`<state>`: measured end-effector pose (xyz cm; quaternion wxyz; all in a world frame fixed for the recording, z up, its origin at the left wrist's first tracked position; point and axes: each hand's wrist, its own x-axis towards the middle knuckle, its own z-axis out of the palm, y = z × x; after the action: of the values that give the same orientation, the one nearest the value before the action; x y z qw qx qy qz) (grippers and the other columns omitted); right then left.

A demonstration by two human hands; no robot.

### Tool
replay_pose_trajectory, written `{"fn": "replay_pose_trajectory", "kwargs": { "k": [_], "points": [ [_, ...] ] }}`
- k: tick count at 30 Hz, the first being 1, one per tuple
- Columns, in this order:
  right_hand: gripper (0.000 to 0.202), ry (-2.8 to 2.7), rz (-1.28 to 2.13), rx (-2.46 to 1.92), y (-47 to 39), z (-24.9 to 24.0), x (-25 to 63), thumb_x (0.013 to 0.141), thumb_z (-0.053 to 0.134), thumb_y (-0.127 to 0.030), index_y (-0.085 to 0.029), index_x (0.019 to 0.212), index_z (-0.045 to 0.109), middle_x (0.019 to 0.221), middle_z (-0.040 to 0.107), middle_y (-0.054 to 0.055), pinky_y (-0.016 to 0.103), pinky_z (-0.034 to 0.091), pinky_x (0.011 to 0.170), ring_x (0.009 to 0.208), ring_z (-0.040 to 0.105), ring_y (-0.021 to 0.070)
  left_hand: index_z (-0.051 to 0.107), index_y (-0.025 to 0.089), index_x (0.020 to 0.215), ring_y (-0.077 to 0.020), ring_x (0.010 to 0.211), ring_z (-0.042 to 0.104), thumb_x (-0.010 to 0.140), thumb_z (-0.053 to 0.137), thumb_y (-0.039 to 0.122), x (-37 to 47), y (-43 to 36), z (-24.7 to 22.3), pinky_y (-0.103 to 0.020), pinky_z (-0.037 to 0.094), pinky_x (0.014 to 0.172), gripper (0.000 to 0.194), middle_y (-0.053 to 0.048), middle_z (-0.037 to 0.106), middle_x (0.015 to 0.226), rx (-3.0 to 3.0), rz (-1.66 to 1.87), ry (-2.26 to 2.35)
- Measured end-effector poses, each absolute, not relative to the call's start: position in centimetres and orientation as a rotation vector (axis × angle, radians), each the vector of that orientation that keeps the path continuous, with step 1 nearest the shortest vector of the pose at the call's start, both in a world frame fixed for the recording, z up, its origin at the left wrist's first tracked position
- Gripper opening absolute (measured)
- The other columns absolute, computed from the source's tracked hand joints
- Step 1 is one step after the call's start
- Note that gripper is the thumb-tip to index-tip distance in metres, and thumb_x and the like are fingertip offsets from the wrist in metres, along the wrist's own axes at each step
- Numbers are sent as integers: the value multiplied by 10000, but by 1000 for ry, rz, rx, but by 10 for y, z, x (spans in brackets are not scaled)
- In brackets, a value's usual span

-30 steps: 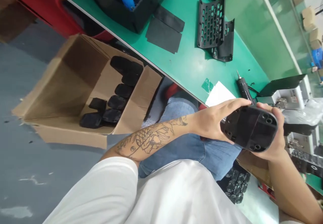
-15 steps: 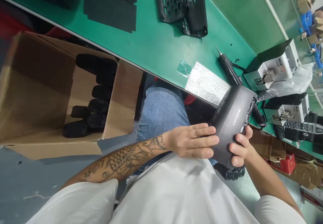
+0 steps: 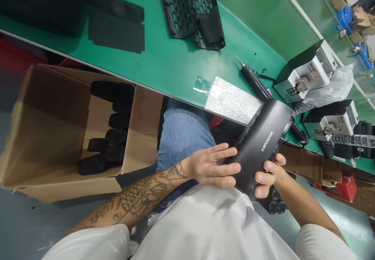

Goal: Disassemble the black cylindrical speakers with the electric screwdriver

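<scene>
A black plastic housing [image 3: 265, 135] lettered MERKURY is held tilted above my lap, at the bench's front edge. My right hand [image 3: 269, 176] grips its right side with the fingers curled over the edge; the thumb is partly hidden. Against its left side lies my left hand [image 3: 216, 165], fingers stretched out and slightly spread, the fingertips on the casing. Just behind the housing, a silver foil-covered pad [image 3: 231, 100] rests on the bench, fixed with clear tape [image 3: 201, 85]. An electric screwdriver [image 3: 255, 81] lies beyond the pad, partly hidden by the housing.
Two screw feeders [image 3: 306, 72] stand at the right of the green bench [image 3: 166, 66]. Perforated black shells [image 3: 195, 17] and black sheets [image 3: 117, 27] lie farther back. At the left, an open cardboard box [image 3: 143, 129] contains several black parts. A red object [image 3: 345, 187] is at lower right.
The housing has moved slightly left and nearer my body with both hands on it. My left fingers have spread a little. The camera view has shifted.
</scene>
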<state>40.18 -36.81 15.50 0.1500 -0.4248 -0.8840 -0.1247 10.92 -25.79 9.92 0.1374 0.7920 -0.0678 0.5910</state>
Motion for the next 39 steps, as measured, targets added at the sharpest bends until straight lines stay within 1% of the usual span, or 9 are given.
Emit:
{"fn": "replay_pose_trajectory", "kwargs": {
  "k": [3, 6, 13, 17, 20, 25, 28, 34, 39],
  "points": [
    [740, -2421, -568, -944, -357, 185, 370, 898, 674, -859, -748, 1586, 426, 1364, 645, -189, 362, 392, 1460, 1555, 518, 83, 654, 348, 1313, -335, 1710, 456, 945, 823, 291, 108, -261, 107, -555, 611, 1294, 409, -22, 718, 1512, 2335, 1758, 19],
    [540, -2426, -637, -1001, -342, 215, 339, 949, 808, -589, -521, 1465, 663, 1503, 593, -127, 403, 179, 1554, 1649, 438, 128, 536, 373, 1507, -323, 1617, 587, 1001, 730, 230, 106, -258, 111, -622, 623, 1259, 560, -85, 669, 1528, 2322, 1682, 325],
    [428, -2502, -733, -1335, -301, 246, 304, 1063, 592, -224, -234, 1482, 680, 1765, 291, -20, 431, 199, 1524, 1775, 212, 209, 364, 282, 1680, -405, 1416, 707, 912, 838, 407, 96, -203, 134, -615, 681, 1147, 910, -212, 641, 1516, 2232, 1378, 472],
    [473, -2370, -811, -1517, -291, 251, 340, 1121, 573, -375, -279, 1576, 660, 1754, 328, -12, 374, 297, 1479, 1706, 327, 166, 390, 312, 1636, -394, 1411, 697, 828, 923, 462, 93, -171, 156, -598, 647, 1186, 979, -173, 608, 1561, 2041, 1084, 618],
    [636, -2004, -672, -1933, -294, 246, 413, 1152, 404, -502, -130, 1608, 647, 1665, 448, 127, 369, 435, 1392, 1603, 448, 180, 364, 289, 1656, -390, 1364, 712, 758, 973, 621, 92, -144, 166, -611, 618, 1215, 1135, -153, 628, 1530, 1984, 964, 670],
    [822, -1526, -387, -2492, -311, 216, 531, 971, 464, -585, -26, 1530, 687, 1426, 596, 234, 568, 513, 1202, 1326, 582, 333, 519, 287, 1585, -497, 1580, 508, 647, 997, 736, 83, -101, 168, -770, 395, 1366, 1145, -131, 599, 1594, 2156, 823, 767],
    [844, -1518, -268, -2606, -319, 202, 556, 924, 543, -627, -35, 1499, 720, 1319, 633, 239, 504, 528, 1097, 1140, 595, 297, 451, 224, 1674, -512, 1660, 417, 652, 1021, 676, 79, -94, 163, -749, 312, 1407, 1254, -199, 519, 1711, 2186, 736, 848],
    [631, -1464, -199, -2795, -323, 212, 538, 1097, 533, -583, -142, 1497, 742, 1266, 642, 203, 275, 259, 857, 912, 453, 128, 59, 248, 1833, -478, 1711, 384, 754, 892, 846, 75, -105, 138, -698, 364, 1391, 1489, -244, 373, 1831, 2097, 788, 833],
    [576, -1259, -408, -2960, -357, 241, 514, 1155, 502, -531, -178, 1586, 649, 1359, 619, 201, 270, 91, 841, 1063, 521, 179, 198, 245, 1804, -455, 1755, 318, 931, 760, 741, 95, -159, 146, -694, 249, 1432, 1151, -239, 356, 1845, 2461, 1446, 948]
  ]
}}
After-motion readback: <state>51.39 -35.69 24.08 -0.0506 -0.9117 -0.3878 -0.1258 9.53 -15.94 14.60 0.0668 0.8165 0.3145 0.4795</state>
